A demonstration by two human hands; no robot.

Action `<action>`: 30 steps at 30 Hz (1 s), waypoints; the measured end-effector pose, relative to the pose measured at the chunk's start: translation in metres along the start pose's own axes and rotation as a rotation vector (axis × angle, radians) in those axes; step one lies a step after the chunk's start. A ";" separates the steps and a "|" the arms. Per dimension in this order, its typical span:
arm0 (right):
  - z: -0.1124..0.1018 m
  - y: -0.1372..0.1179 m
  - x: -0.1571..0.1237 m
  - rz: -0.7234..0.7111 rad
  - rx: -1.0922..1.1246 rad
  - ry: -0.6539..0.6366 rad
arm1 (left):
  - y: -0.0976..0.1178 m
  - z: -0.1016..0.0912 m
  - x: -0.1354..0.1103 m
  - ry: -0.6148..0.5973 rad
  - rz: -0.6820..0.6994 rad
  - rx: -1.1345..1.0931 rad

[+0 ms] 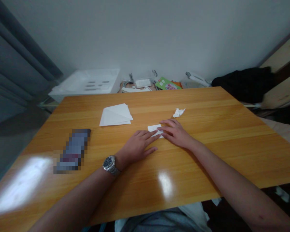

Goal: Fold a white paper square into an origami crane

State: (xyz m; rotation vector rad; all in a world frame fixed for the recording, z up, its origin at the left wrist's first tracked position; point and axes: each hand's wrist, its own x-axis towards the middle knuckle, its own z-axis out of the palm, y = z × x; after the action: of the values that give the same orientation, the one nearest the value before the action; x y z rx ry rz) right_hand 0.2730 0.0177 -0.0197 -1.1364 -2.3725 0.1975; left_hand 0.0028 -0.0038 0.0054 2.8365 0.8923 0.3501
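Note:
A small white piece of paper [154,127] lies on the wooden table, partly covered by my fingers. My left hand [137,145], with a metal watch [110,164] on its wrist, rests with spread fingers on the paper's left and near side. From the right, my right hand [175,133] lays its outstretched fingertips on the paper's right side. Both hands are open and lie flat, the fingertips nearly meeting. Just beyond my right hand sits a crumpled bit of white paper [179,112]. Several white sheets [116,115] are stacked farther back on the left.
On the left of the wooden table [198,103] lies a pixelated, phone-like object [73,149]. Behind the table's far edge are a white tray-like box [94,80], a green booklet [167,83] and assorted small items. Dark cloth [244,83] is heaped at the back right.

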 end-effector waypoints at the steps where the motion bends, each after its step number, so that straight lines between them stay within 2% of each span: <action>1: 0.000 -0.001 0.000 0.001 -0.006 -0.002 | -0.002 0.001 0.000 0.027 -0.020 0.000; 5: 0.000 -0.002 0.002 -0.001 -0.020 -0.013 | -0.009 0.003 0.000 0.094 -0.084 0.003; 15: 0.001 -0.002 0.000 0.000 -0.011 -0.025 | -0.008 0.003 0.001 0.040 -0.097 0.055; 26: 0.002 -0.001 0.003 -0.015 0.038 -0.018 | -0.006 0.001 0.002 0.102 -0.154 0.101; 30: 0.001 -0.003 0.003 0.004 -0.006 -0.047 | -0.006 0.002 0.002 0.113 -0.184 0.082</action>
State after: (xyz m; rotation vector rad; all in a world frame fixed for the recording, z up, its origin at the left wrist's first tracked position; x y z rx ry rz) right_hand 0.2689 0.0177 -0.0186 -1.1513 -2.4133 0.2213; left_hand 0.0013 0.0020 0.0025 2.8010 1.2063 0.4635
